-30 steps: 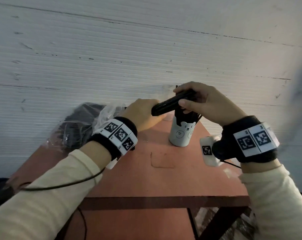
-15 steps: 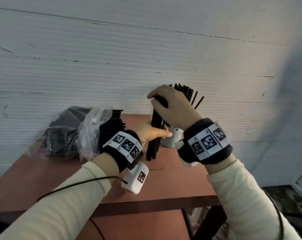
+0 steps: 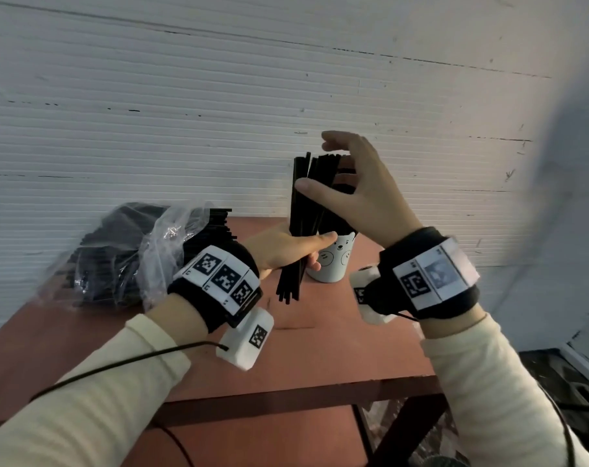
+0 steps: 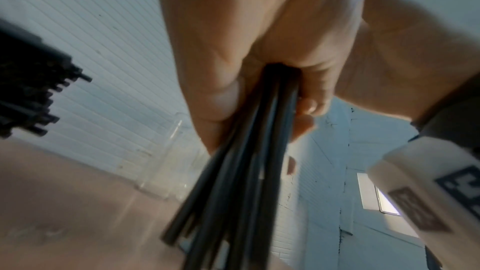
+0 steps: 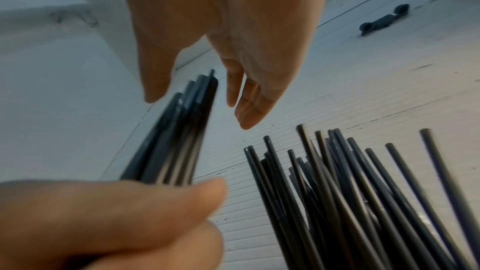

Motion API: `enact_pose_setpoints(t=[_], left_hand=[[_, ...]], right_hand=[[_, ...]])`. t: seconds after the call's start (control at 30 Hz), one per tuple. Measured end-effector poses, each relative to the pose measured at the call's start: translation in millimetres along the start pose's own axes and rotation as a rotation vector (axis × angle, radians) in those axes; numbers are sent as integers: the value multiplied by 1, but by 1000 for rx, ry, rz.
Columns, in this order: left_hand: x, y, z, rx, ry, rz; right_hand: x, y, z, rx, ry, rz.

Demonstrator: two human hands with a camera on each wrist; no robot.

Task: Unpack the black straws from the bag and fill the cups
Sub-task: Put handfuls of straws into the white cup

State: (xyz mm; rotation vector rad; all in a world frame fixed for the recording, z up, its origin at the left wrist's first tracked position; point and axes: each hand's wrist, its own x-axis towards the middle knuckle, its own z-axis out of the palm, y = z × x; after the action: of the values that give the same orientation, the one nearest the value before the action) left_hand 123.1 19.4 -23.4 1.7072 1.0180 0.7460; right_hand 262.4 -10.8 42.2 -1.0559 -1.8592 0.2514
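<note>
Clutching an upright bundle of straws just left of the cup, the left hand waited; the right hand hovered unclenched above.

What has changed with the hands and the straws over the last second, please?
The bundle of black straws went from level above the bear cup to upright beside it. The right hand let go and opened; the left hand now grips the bundle alone. The cup with its straws and the bag of straws stayed put.
</note>
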Motion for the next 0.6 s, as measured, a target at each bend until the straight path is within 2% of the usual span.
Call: enact_pose_setpoints(t=[0.1, 0.17, 0.2, 0.27, 0.37, 0.43, 0.6], left_hand=[[-12, 15, 1, 130, -202, 62], [-15, 17, 2, 190, -363, 43], [-16, 15, 4, 195, -409, 31], [-14, 12, 8, 179, -415, 50], [-9, 10, 14, 193, -326, 76], [-4, 12, 15, 214, -197, 61], [17, 9, 19, 255, 352, 52]], right_hand=[[-4, 3, -12, 57, -146, 108], [-9, 5, -14, 89, -287, 119], [-12, 6, -14, 81, -357, 109], [-17, 10, -12, 68, -440, 90], [-20, 16, -15, 83, -367, 77], [-15, 20, -25, 112, -250, 69], [12, 28, -59, 196, 117, 95]])
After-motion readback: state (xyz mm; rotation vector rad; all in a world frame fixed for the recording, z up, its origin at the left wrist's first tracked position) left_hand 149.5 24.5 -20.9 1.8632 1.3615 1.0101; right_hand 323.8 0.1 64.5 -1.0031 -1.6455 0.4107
